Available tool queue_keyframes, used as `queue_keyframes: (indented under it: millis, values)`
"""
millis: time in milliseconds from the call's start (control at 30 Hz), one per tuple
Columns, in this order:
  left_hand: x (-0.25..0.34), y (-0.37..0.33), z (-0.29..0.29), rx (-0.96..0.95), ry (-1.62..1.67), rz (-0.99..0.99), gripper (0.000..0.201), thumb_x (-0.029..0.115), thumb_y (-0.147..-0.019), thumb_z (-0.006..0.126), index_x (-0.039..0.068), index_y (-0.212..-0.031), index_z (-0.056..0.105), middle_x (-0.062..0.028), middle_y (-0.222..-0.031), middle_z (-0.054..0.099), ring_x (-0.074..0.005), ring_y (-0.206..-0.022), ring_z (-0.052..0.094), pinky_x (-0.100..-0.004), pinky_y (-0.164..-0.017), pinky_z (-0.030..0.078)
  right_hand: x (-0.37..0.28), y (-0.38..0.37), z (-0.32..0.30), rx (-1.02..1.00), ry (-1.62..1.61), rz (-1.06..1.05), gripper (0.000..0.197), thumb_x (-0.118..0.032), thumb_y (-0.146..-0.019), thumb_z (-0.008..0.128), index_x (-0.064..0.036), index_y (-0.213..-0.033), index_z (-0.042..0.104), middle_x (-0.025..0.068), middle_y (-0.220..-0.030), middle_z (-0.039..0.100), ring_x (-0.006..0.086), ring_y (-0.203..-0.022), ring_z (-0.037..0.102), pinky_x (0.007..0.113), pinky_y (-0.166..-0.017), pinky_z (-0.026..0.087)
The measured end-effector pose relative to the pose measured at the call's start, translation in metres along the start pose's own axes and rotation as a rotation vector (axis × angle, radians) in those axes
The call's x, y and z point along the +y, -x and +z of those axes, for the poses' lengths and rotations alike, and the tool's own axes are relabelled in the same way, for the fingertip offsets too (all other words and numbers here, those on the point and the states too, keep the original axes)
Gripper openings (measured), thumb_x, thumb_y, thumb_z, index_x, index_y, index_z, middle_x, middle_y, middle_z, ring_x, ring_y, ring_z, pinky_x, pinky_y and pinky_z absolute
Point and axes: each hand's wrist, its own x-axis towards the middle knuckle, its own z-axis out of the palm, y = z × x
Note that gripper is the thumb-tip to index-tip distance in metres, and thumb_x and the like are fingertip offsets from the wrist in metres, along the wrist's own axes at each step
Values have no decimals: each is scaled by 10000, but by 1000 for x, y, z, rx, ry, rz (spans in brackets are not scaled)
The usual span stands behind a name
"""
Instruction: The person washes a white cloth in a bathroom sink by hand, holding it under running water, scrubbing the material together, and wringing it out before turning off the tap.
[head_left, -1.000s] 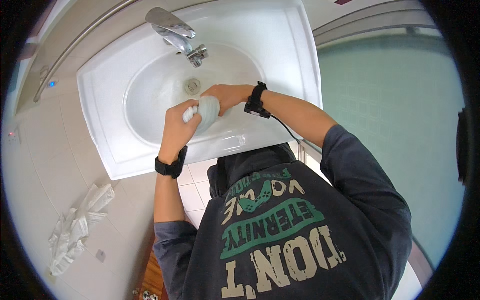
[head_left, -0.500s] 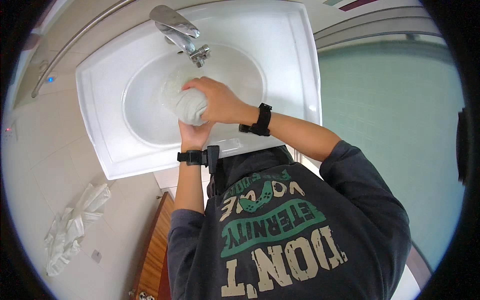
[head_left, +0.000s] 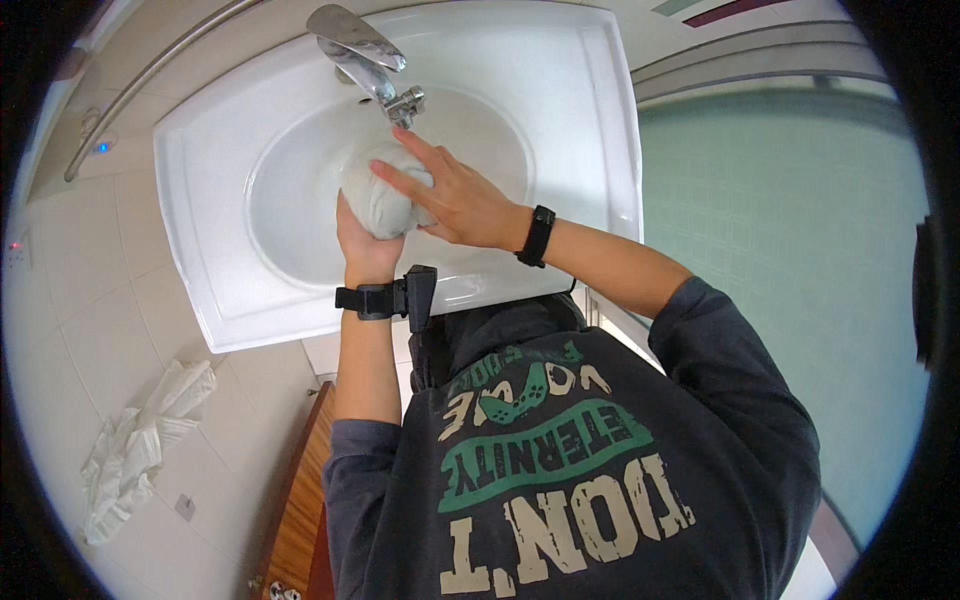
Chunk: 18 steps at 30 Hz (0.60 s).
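Note:
A balled-up white cloth [head_left: 380, 200] is held between my two hands over the basin of the white sink [head_left: 590, 150]. My left hand [head_left: 365, 240] cups it from the near left side, palm up, with its fingers partly hidden behind the bundle. From the right, my right hand [head_left: 455, 195] grips the cloth, one finger lying over its top and the thumb low on its near side. Another finger of that hand stretches upward, close under the chrome tap's spout [head_left: 404, 105]. Black straps with small devices circle both wrists.
The tap's lever [head_left: 355, 35] rises behind the basin. A metal rail [head_left: 150, 75] runs along the upper left. Crumpled white plastic [head_left: 145, 445] lies lower left, near a wooden door [head_left: 295, 500]. A frosted glass panel [head_left: 770, 250] stands to the right.
The cloth has turned in my hands. My left hand has shifted up and left around it. My right hand has moved slightly right, its fingers more spread.

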Motion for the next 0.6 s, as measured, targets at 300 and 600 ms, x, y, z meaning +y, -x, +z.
queue_keyframes:
  millis: [300, 600]
  values:
    - [8, 5, 23, 332, -772, 513, 87, 81, -762, 524, 3, -726, 538, -101, -669, 574, -175, -551, 478, -283, -537, 403, 16, -8, 21, -35, -355, 262, 896, -140, -584, 722, -70, -1327, 227, 203, -1000, 534, 355, -827, 554, 397, -719, 466]
    - [21, 13, 41, -312, -1703, 1001, 198, 69, -598, 635, 17, -734, 501, -136, -698, 509, -307, -627, 513, -326, -574, 430, 33, -17, 9, -506, -708, 482, 378, -39, -491, 656, 32, -850, 563, 170, -727, 606, 259, -666, 601, 342, -604, 476]
